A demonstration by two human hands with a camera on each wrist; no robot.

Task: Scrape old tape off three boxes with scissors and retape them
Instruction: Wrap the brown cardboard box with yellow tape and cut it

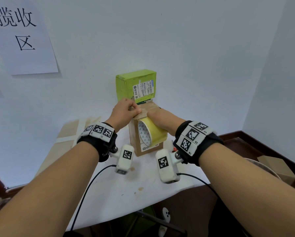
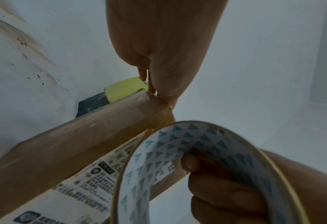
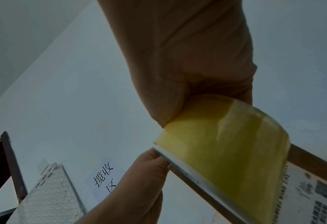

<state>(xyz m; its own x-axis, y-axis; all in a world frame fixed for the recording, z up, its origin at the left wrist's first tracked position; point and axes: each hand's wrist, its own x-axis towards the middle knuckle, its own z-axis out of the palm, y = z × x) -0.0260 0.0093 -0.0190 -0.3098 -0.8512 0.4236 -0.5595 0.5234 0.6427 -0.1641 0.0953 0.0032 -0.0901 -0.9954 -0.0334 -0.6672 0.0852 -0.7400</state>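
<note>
Work surface is a table [image 1: 143,199] covered in white sheeting, stained in spots, pushed up against a white wall. Directly on it:
- brown cardboard box [image 1: 144,147], upright, centre, shipping label on its near face
- green box [image 1: 136,86] behind the brown one, against the wall, label facing forward; its base is hidden, so cannot tell if it stands on the table or on something else
- flat cardboard sheet [image 1: 66,134] at the left edge with white tape strips across it, partly overhanging
- small red item [image 1: 174,148] just right of the brown box, mostly hidden, cannot identify
</note>
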